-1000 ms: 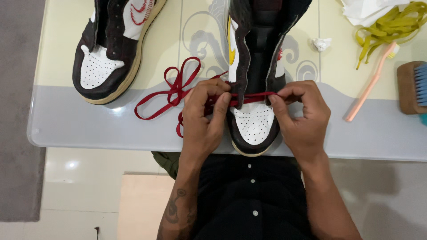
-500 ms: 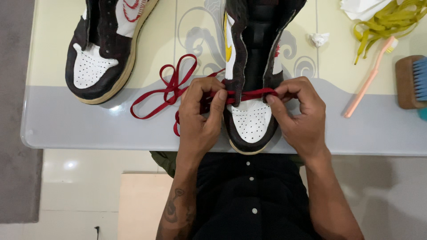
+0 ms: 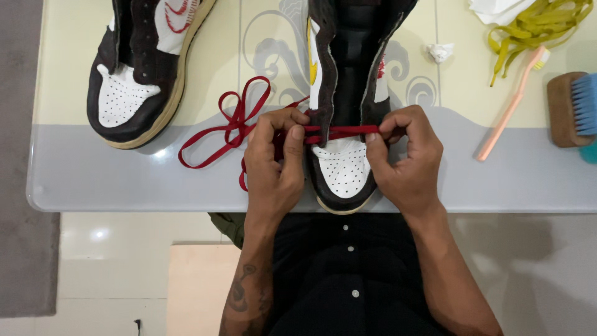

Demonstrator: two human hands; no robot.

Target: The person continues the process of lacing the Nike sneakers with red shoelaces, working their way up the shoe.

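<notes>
Scene: a head-worn camera looks straight down at a pale, glossy surface [image 3: 74, 180] with a grey front band, and at the person's own two forearms and black buttoned shirt.
Sneaker being laced: a dark brown high-top sneaker [image 3: 345, 81] with a white perforated toe stands at centre frame, toe pointing toward the person and reaching the front edge of the surface, so the lowest eyelets sit right under the hands. Its tongue area lies wide open.
Red lace: a flat red shoelace [image 3: 339, 132] runs taut across the sneaker just above the toe, stretched straight between the two hands. Its slack lies in loose loops on the surface left of the sneaker, out of the way.
Left hand: the left hand [image 3: 273, 165] pinches the lace at the sneaker's left edge, thumb and forefinger closed on it, the rest curled.
Right hand: the right hand [image 3: 407, 158] pinches the lace at the right edge in the same way, which keeps the band flat and level.
Second sneaker: a matching sneaker [image 3: 140, 74] lies at upper left, apart from the hands.
Upper right: yellow laces [image 3: 535, 25] in a heap, a pink toothbrush [image 3: 510, 109], a wooden brush with blue bristles [image 3: 575, 109], and a small crumpled paper ball [image 3: 440, 51].
</notes>
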